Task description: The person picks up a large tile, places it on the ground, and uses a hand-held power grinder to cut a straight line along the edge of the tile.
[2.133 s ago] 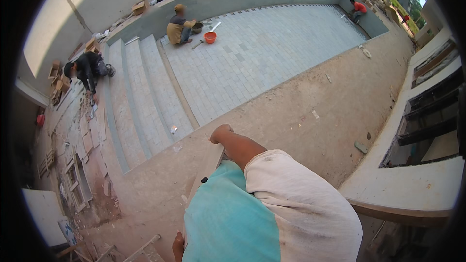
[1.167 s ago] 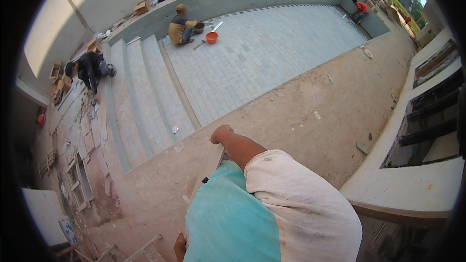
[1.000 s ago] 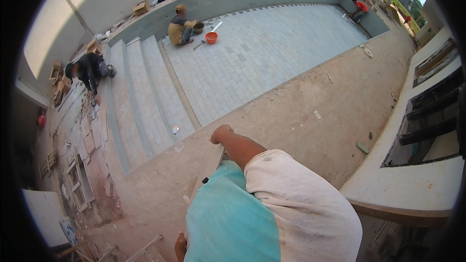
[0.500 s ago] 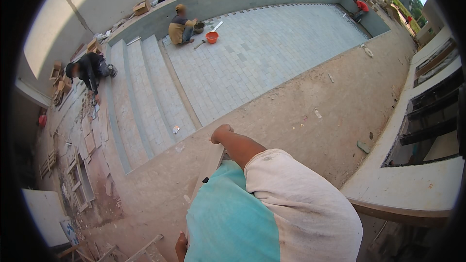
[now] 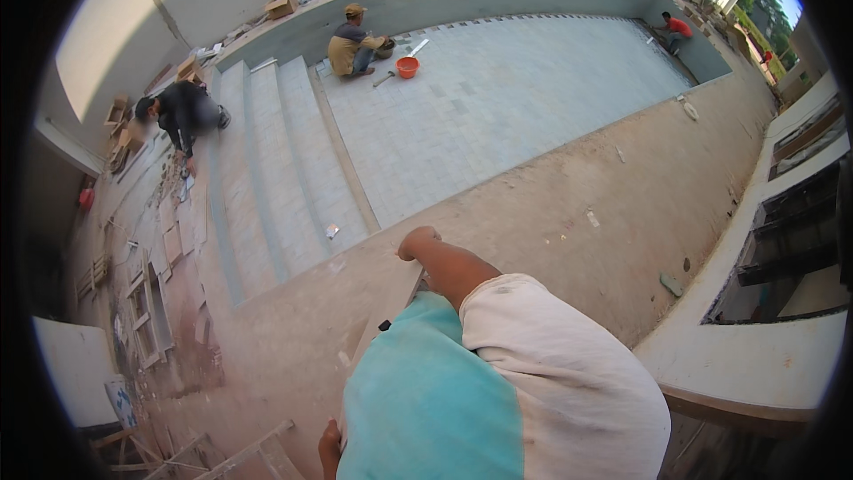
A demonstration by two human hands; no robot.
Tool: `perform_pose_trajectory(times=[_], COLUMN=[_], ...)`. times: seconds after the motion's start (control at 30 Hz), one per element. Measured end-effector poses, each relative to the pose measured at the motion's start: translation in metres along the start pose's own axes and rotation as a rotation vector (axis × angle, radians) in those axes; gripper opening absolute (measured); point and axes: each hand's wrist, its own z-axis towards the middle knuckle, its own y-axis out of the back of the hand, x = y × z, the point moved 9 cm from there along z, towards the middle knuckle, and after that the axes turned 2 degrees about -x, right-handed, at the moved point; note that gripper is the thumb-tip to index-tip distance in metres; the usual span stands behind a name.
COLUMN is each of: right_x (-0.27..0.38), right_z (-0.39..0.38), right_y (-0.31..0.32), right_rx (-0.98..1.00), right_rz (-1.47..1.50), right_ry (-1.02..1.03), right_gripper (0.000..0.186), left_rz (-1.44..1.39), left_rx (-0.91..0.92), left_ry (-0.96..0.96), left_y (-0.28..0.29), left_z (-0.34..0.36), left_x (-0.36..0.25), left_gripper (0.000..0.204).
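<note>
Beige ledge (image 5: 394, 299), turquoise-and-cream shirt (image 5: 435, 391), orange bucket (image 5: 407, 72), grey brick-patterned floor (image 5: 462, 124)

On the pale tiled floor (image 5: 506, 107) stands an orange bucket (image 5: 407, 68), and a hammer (image 5: 384, 79) lies there too. A person in a cap (image 5: 345, 46) crouches at the left part of the tiled floor; a person in a red top (image 5: 679, 28) bends at its far right corner. Steps (image 5: 262, 138) run along its left side. Farther left of it, a person in black (image 5: 185, 108) leans down. Behind it sits a cardboard box (image 5: 282, 6); a window opening (image 5: 795, 244) lies to its right.
</note>
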Motion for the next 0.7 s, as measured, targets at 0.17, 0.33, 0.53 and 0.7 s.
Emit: perform_pose_trajectory(times=[0.17, 0.33, 0.53, 0.7], right_x=[0.003, 0.008, 0.008, 0.010], right_z=[-0.003, -0.013, -0.007, -0.008], right_y=[0.002, 0.008, 0.004, 0.007], right_rx=[0.004, -0.032, 0.005, -0.007], right_rz=[-0.008, -0.032, -0.057, -0.052], right_ry=[0.039, 0.064, 0.058, 0.056], right_gripper=[0.042, 0.054, 0.057, 0.059], left_rz=[-0.005, -0.071, -0.319, -0.336], left_rx=[0.008, 0.056, 0.163, 0.319], left_ry=[0.002, 0.171, 0.680, 0.826], left_y=[0.020, 0.001, -0.023, -0.043], left_z=[-0.017, -0.013, -0.012, -0.014], left_x=[-0.034, 0.003, 0.048, 0.071], left_gripper=[0.041, 0.050, 0.063, 0.077])
